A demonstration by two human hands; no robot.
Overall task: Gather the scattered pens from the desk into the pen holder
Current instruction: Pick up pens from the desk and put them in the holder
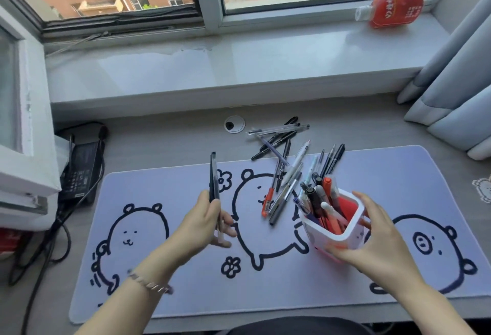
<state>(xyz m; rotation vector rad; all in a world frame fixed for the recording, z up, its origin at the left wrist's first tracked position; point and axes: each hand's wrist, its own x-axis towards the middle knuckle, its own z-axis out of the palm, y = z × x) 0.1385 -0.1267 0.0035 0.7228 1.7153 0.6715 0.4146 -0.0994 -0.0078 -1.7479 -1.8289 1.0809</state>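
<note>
A white square pen holder (350, 231) stands tilted on the pale mat, with several pens sticking out of it. My right hand (377, 239) wraps around its right side and grips it. My left hand (204, 220) is left of the holder and pinches a dark pen (213, 177) that points up and away from me; a second thin pale pen seems to lie in the same grip. A loose pile of scattered pens (281, 164) lies just beyond and left of the holder, spilling from the grey desk onto the mat.
The mat (164, 268) with bear drawings covers the desk's middle. A black power adapter (79, 167) with cables sits at the left. A cable grommet (234, 123) is behind the pens. A red bottle (393, 10) lies on the windowsill; curtains (451, 90) hang right.
</note>
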